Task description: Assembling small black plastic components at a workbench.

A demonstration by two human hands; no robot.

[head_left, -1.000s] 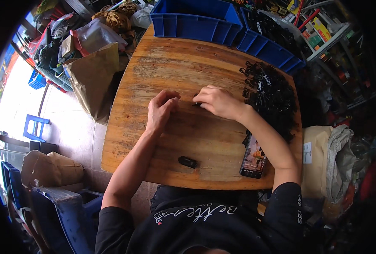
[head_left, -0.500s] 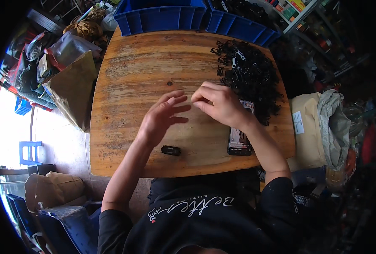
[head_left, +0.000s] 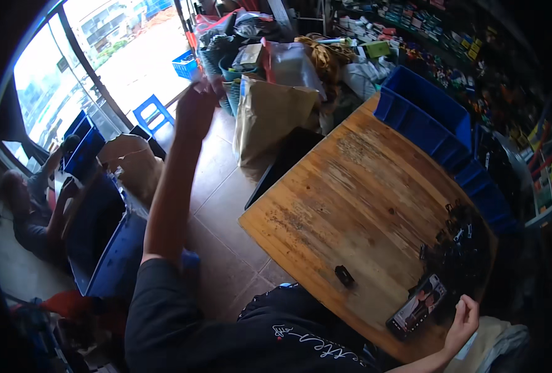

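Observation:
My left hand is stretched out past the table's left side, over the floor by the bright doorway; it is smeared, so its fingers do not show clearly. My right hand is at the table's near right edge, beside a phone with a lit screen. Its fingers are curled together, and whatever they may hold cannot be made out. A heap of small black clips lies behind the phone. One small black oblong piece lies apart from the heap on the wooden table.
Blue plastic bins line the table's far edge. A large brown paper bag and a blue stool stand on the floor left of it. Another person is at the far left by blue containers. A pale sack stands at right.
My view has swung left and tilted. My hands, close together over the table before, are now far apart: the left reaches out to the left, the right sits by the phone.

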